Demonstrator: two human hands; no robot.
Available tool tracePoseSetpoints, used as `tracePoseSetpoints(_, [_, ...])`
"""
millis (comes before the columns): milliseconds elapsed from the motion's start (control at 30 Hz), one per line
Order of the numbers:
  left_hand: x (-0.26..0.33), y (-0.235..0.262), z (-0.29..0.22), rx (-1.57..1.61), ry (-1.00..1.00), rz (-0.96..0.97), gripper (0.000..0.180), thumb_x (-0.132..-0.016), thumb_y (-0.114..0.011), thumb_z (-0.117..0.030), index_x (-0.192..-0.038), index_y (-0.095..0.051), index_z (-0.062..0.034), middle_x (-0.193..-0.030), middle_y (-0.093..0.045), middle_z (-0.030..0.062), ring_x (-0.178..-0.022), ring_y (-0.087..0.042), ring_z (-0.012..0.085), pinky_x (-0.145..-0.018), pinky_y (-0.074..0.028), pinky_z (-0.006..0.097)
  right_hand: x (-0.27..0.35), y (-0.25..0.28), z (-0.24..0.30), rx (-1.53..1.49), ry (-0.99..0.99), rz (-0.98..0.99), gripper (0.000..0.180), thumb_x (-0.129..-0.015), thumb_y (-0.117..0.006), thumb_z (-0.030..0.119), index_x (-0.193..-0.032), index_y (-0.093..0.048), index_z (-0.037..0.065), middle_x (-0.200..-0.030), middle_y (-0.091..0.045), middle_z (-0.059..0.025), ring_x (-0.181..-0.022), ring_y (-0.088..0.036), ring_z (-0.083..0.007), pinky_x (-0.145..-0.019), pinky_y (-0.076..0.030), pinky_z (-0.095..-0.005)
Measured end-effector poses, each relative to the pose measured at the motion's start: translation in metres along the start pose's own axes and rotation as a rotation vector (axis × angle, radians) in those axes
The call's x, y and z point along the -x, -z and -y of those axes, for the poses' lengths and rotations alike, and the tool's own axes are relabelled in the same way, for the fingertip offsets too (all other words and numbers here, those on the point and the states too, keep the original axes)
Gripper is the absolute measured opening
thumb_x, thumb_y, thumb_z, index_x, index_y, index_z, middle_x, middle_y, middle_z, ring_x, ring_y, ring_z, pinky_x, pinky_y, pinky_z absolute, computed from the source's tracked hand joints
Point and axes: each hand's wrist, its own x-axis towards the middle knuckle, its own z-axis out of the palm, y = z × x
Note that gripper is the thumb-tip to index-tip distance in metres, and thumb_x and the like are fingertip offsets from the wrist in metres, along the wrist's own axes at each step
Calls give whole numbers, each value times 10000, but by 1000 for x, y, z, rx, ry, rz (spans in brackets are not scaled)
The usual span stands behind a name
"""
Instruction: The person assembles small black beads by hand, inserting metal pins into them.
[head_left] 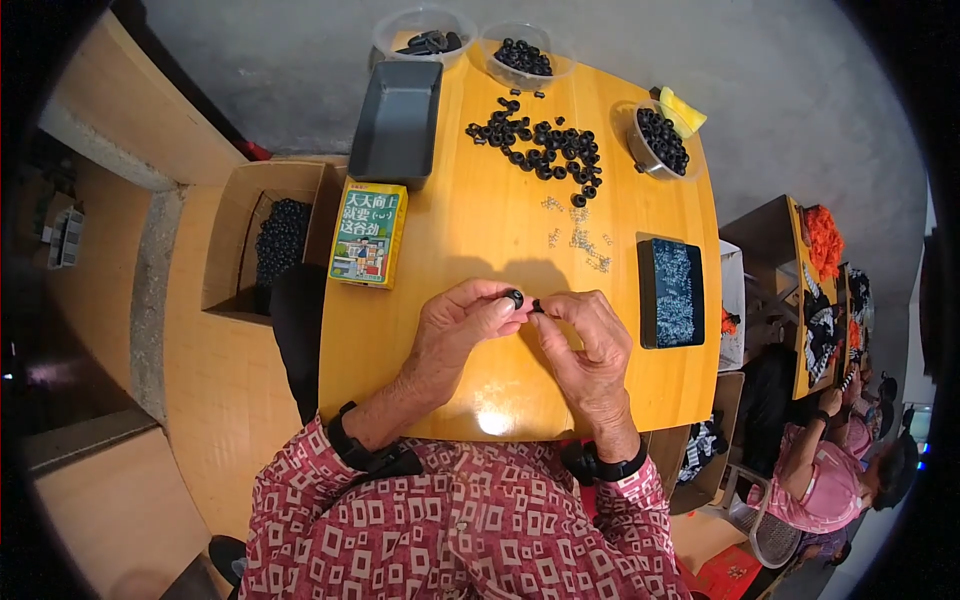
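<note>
Black plastic, probably: light, stiff, perhaps slippery. Pinching round piece (515,299) in fingers (478,290) of left hand (445,328), small dark piece (537,305) in fingers of right hand (592,350), above worktop (470,385). Best to hold by outer sides.

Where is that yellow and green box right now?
In the head view, the yellow and green box sits on the table at its left edge, just below the dark grey tray and up-left of the left hand.

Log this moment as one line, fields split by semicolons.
left hand: pinching round black part; right hand: pinching small black piece; position: hands close together above table; ahead: loose black parts, clear bits
</note>
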Motion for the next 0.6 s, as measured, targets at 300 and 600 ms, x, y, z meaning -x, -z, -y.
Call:
tracePoseSetpoints(300, [-1, 3, 4, 3, 26, -1, 205, -951, -612, -157, -1109, -632, -28, -1091, -672, 102, -1025, -642, 183, -932, -517, 339, 1, -6, 3, -4, -12, -41, 190, -754, -744, -39, -913, -657, 18, -865, -649, -102, -762, -609, -238, -655, -505, -325])
tracePoseSetpoints(600, [-2, -1, 3, 7, -36, 8, 225, -950, -622, -145, -1131, -626, -12, -1046, -666, 53, -968, -637, 119, -898, -526, 277, 3, -6, 1, -138, -124, -19, 164, -772, -739, -32, -909, -662, 15, -879, -649, -99, -793, -617, -222, -685, -509, -308])
